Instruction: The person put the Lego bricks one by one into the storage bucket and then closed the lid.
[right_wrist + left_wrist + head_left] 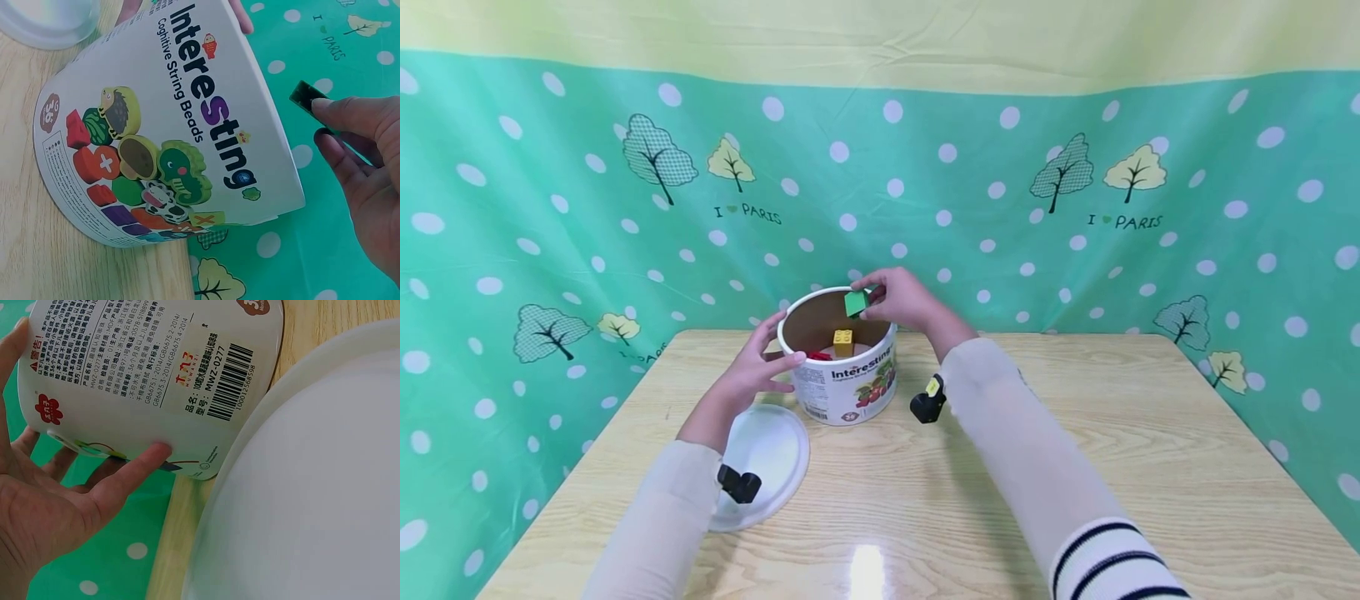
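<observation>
A white printed bucket (842, 392) stands upright with its top uncovered. My left hand (747, 373) rests against its left side, fingers spread, thumb at the front rim. In the left wrist view, that hand's little finger lies straight against the bucket's wall (125, 428). My right hand (906, 302) pinches a green block (856, 303) between thumb and fingers over the right part of the opening. The block (306, 95) looks dark in the right wrist view. Inside the bucket are a yellow studded block (843, 342) and a red piece (818, 356), partly hidden by the rim.
A round white lid (775, 458) lies on the wooden table (1000, 500), in front and left of the bucket, partly under the left forearm. A green dotted curtain (925, 192) hangs right behind the table. Small black devices (928, 404) sit at both wrists.
</observation>
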{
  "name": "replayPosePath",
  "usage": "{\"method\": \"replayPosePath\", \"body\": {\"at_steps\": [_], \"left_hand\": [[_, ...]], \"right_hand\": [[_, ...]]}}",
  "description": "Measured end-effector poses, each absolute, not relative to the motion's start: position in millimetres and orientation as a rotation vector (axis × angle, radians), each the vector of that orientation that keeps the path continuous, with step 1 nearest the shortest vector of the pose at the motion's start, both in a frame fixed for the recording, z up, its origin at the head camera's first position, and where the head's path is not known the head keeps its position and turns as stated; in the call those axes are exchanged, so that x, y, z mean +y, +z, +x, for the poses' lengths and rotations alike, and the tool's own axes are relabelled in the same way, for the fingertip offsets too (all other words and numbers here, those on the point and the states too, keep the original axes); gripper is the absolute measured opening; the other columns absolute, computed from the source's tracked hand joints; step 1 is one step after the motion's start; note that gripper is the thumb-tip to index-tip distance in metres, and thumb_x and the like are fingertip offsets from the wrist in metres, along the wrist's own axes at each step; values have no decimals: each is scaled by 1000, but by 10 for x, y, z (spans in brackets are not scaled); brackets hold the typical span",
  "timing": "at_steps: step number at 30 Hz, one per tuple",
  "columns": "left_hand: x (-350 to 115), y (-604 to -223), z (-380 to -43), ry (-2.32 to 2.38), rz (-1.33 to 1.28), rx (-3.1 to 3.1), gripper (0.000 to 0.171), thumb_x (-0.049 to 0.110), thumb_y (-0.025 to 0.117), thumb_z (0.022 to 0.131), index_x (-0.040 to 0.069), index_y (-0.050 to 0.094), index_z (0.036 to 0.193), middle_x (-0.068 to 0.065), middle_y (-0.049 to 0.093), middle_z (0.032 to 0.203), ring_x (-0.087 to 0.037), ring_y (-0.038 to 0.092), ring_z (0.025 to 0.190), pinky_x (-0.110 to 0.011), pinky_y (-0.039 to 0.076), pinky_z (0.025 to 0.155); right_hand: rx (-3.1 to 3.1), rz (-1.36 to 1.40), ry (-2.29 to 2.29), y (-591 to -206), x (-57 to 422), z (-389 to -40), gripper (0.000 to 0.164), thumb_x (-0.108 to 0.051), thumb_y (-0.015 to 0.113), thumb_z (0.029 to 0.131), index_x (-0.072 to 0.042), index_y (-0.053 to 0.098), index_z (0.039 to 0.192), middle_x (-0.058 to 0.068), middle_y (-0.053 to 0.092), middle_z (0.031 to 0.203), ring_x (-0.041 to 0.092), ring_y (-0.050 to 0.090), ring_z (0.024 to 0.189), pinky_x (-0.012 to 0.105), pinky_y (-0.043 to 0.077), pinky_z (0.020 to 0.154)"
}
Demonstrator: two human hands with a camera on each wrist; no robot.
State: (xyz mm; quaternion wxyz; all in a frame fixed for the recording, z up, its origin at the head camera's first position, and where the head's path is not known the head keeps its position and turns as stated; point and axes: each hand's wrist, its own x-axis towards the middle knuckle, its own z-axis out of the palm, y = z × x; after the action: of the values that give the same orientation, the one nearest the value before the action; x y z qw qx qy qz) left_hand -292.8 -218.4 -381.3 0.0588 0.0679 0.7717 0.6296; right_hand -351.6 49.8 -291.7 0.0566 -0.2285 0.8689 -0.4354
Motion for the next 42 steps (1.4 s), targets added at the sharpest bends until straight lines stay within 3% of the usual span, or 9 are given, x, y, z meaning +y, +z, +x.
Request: {"method": "replayPosePath", "body": {"at_steps": [10, 23, 32, 38, 42], "left_hand": [[-2181, -3802, -2927, 1906, 207, 2330, 95, 33, 76, 85, 34, 13, 156, -9, 12, 162, -46, 23, 141, -64, 51, 85], [-2179, -3794, -2921, 1902, 203, 2340, 96, 34, 77, 85, 33, 13, 156, -9, 11, 162, -46, 23, 141, -64, 51, 84], [-2201, -3797, -2910, 1893, 192, 2341, 96, 33, 76, 86, 33, 11, 156, -9, 9, 162, -47, 22, 141, -64, 50, 86], [-2190, -3797, -2898, 1902, 195, 2338, 95, 34, 75, 87, 34, 11, 156, -9, 10, 162, -47, 21, 141, -64, 49, 87], [-2174, -3810, -2892, 1921, 190, 2340, 93, 35, 75, 86, 34, 13, 156, -6, 12, 162, -45, 22, 141, -64, 49, 87]], "right_hand": [[2620, -703, -1369, -2978, 546, -3490, 37, -5, 73, 87, -9, 66, 123, 16, 66, 113, 22, 62, 99, 31, 57, 82], [2628, -680, -1519, -3050, 683, -3382, 36, -10, 77, 84, -12, 68, 119, 5, 66, 107, 22, 61, 101, 33, 56, 81], [2581, -732, -1657, -3086, 801, -3247, 41, -12, 78, 84, -8, 66, 122, 7, 63, 113, 22, 60, 99, 36, 57, 79], [2560, -775, -1738, -3165, 943, -3140, 40, -11, 79, 83, -9, 67, 120, 15, 61, 116, 25, 60, 98, 36, 56, 82], [2534, -788, -1796, -3246, 1057, -3059, 40, -7, 78, 82, -6, 66, 121, 11, 61, 115, 29, 60, 100, 36, 56, 85]]}}
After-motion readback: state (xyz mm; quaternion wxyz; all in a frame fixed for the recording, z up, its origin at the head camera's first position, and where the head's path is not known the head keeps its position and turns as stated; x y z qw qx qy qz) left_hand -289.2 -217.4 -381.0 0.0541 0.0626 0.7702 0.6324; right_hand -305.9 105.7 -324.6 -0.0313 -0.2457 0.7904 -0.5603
